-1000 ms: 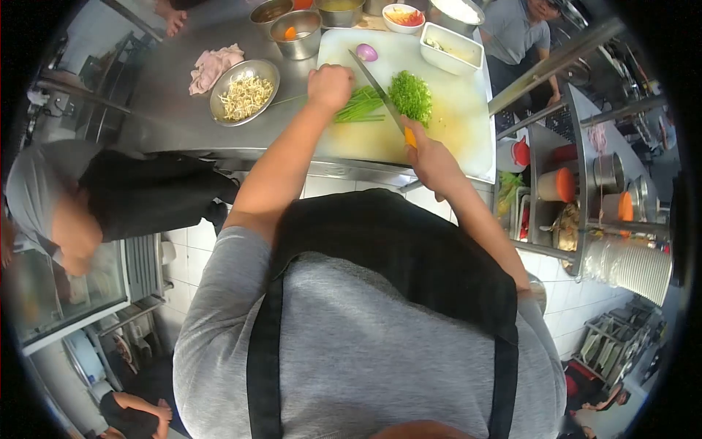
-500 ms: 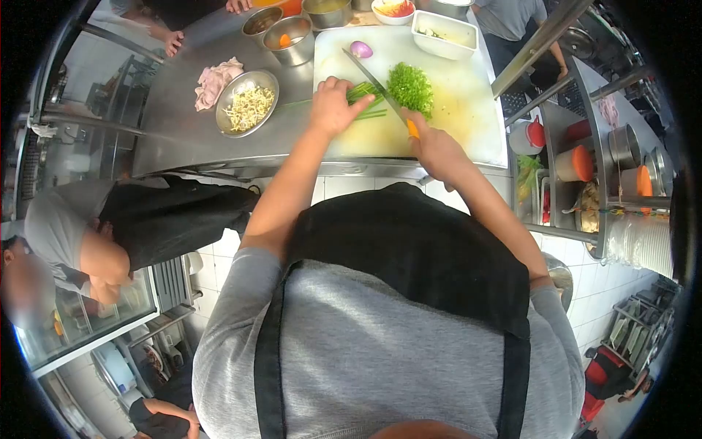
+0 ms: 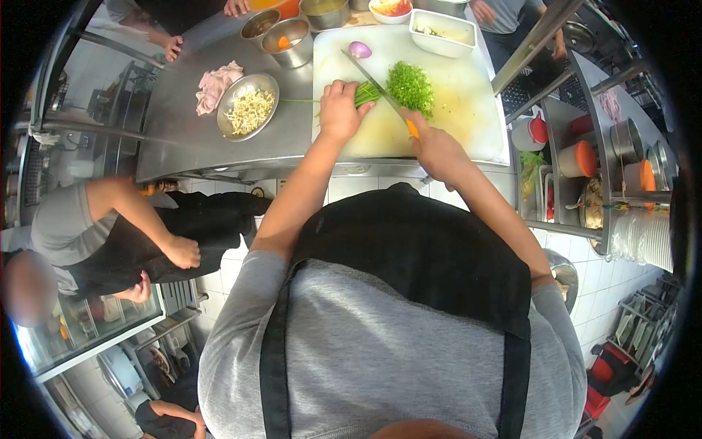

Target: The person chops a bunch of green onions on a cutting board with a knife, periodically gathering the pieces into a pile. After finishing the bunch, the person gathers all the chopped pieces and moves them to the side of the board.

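Observation:
My left hand is closed over a bundle of green onions, pressing it to the white cutting board. Long thin stalks trail out leftward past the board's edge. In my right hand is a knife with an orange handle, its blade slanting up and left across the cut ends of the bundle. Just right of the blade lies a heap of chopped green onions. A purple onion piece rests beyond the knife tip.
Left of the board are a metal bowl of bean sprouts, pale raw meat and metal pots. A white tub stands at the board's far right. One co-worker stands close on my left; others' hands show across the table.
My left fingers have drawn in around the bundle, and the loose stalks beside it are now gathered under the hand. The knife has barely moved. The co-worker at left has unfolded their arms.

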A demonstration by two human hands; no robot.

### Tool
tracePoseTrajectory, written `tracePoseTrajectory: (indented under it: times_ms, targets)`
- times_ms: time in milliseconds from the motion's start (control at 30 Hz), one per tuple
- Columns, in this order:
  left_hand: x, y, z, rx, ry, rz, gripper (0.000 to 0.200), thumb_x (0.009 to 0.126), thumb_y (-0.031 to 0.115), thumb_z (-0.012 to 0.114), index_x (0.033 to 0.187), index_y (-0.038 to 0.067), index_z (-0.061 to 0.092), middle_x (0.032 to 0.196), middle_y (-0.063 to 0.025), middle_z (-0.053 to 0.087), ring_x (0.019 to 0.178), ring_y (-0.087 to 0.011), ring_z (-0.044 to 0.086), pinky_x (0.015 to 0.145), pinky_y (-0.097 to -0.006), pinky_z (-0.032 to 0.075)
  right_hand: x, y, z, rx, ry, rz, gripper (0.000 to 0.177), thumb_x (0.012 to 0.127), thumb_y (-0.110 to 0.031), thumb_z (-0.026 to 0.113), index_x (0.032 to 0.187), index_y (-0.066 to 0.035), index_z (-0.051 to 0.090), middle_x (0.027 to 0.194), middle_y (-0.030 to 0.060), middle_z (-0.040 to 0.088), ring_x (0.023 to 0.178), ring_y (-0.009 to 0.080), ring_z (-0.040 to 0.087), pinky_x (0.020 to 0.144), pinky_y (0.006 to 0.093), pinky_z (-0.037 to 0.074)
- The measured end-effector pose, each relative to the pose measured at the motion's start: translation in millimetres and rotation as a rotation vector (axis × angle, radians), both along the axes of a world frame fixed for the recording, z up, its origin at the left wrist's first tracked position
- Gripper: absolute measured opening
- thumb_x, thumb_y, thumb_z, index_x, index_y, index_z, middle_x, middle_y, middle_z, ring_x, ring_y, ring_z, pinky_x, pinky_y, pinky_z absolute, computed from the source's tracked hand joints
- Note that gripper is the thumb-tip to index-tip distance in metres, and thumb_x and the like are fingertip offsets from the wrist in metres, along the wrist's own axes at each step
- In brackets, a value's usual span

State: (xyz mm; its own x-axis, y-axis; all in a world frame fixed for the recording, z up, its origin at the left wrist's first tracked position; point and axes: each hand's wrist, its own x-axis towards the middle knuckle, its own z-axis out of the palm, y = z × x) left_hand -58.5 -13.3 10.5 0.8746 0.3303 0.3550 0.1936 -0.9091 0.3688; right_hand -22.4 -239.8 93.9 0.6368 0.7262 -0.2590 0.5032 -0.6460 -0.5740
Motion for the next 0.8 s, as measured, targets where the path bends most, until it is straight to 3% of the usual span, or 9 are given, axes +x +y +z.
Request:
tracePoseTrajectory:
  times_ms: [300, 400, 500, 600, 800]
  targets:
    - [1.4, -7.7, 1.1, -0.077, -0.204, -0.046, 0.038, 0.079, 0.017, 0.068, 0.116, 0.008, 0.062, 0.112, -0.0157, 0.056, 0.104, -0.0346, 0.05, 0.094, -0.0431, 0.042, -4.8, 3.6, -7.7, 0.038, 0.008, 0.011, 0.051, 0.093, -0.014, 0.044, 0.142, -0.013, 0.031, 0.087, 0.0267, 0.064, 0.084, 0.0426, 0.062, 0.077, 0.0524, 0.046]
    - [-7.5, 27.8, 18.5, -0.03, -0.254, -0.217, 0.036, 0.077, 0.01, 0.065, 0.113, 0.01, 0.063, 0.113, -0.0122, 0.057, 0.106, -0.034, 0.05, 0.093, -0.0436, 0.042, -2.8, 4.0, -7.7, 0.025, 0.029, 0.005, 0.051, 0.092, -0.014, 0.044, 0.142, -0.013, 0.03, 0.086, 0.0271, 0.064, 0.084, 0.0431, 0.062, 0.077, 0.0528, 0.045]
    - [-29.8, 79.0, 29.6, 0.137, 0.031, -0.147, 0.032, 0.075, 0.007, 0.064, 0.107, 0.012, 0.065, 0.113, -0.0078, 0.058, 0.108, -0.0322, 0.051, 0.093, -0.0443, 0.042, -2.5, 2.0, -6.3, 0.046, 0.028, 0.015, 0.051, 0.092, -0.013, 0.043, 0.142, -0.013, 0.03, 0.086, 0.0272, 0.064, 0.083, 0.0441, 0.061, 0.077, 0.0535, 0.045]
    - [-45.5, 97.2, 33.4, 0.255, 0.166, -0.091, 0.025, 0.074, 0.01, 0.067, 0.098, 0.013, 0.067, 0.11, -0.0057, 0.059, 0.107, -0.0308, 0.052, 0.091, -0.0446, 0.042, -2.7, 1.7, -6.5, 0.067, 0.029, 0.011, 0.051, 0.092, -0.013, 0.043, 0.141, -0.013, 0.03, 0.086, 0.0272, 0.064, 0.083, 0.0448, 0.061, 0.076, 0.0539, 0.045]
    - [-41.1, 102.9, 29.3, 0.454, 0.215, -0.129, 0.015, 0.077, 0.017, 0.066, 0.092, 0.014, 0.067, 0.096, -0.0038, 0.064, 0.1, -0.0263, 0.057, 0.085, -0.0421, 0.043, -0.2, -2.0, -10.2, 0.095, 0.019, 0.019, 0.051, 0.092, -0.013, 0.044, 0.141, -0.014, 0.03, 0.088, 0.0274, 0.064, 0.084, 0.0451, 0.061, 0.077, 0.0537, 0.045]
